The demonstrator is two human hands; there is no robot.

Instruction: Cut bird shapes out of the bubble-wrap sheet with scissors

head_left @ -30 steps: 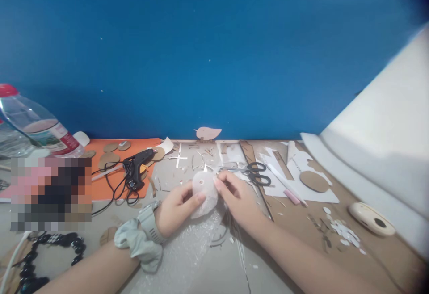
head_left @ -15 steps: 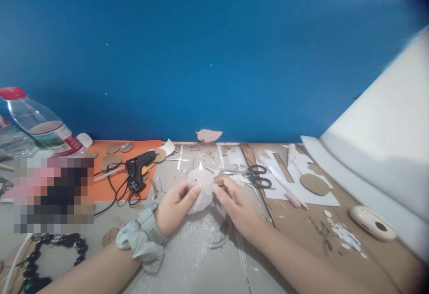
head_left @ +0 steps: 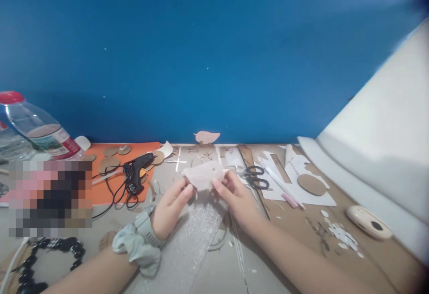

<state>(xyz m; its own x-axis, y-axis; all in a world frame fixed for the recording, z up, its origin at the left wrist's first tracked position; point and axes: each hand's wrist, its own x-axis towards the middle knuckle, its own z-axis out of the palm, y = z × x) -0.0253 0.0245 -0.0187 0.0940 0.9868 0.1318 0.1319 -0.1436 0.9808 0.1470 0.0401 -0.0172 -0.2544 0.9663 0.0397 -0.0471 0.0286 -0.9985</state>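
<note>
Between both hands is a pale bird-shaped cutout (head_left: 203, 175) with a small round hole near its right end. My left hand (head_left: 172, 207) pinches its left, pointed end between thumb and fingers. At the other end, my right hand (head_left: 238, 200) grips the cutout with thumb in front and fingers behind. Below the hands a strip of clear bubble wrap (head_left: 189, 247) runs toward me. Black-handled scissors (head_left: 256, 178) lie just beyond my right hand. A pinkish leaf- or bird-shaped piece (head_left: 208, 137) stands against the wall straight ahead.
On the left, a black glue gun (head_left: 134, 173) with its cord rests on an orange sheet (head_left: 100, 191) among cardboard discs; a bottle (head_left: 50, 133) leans behind. To the right are a pen (head_left: 281, 184), cut white paper (head_left: 318, 200), a cardboard oval (head_left: 311, 184) and a cream oval device (head_left: 368, 222).
The cutout has been turned so its hole, earlier near my left thumb, is now by my right hand. Its pointed end now faces left.
</note>
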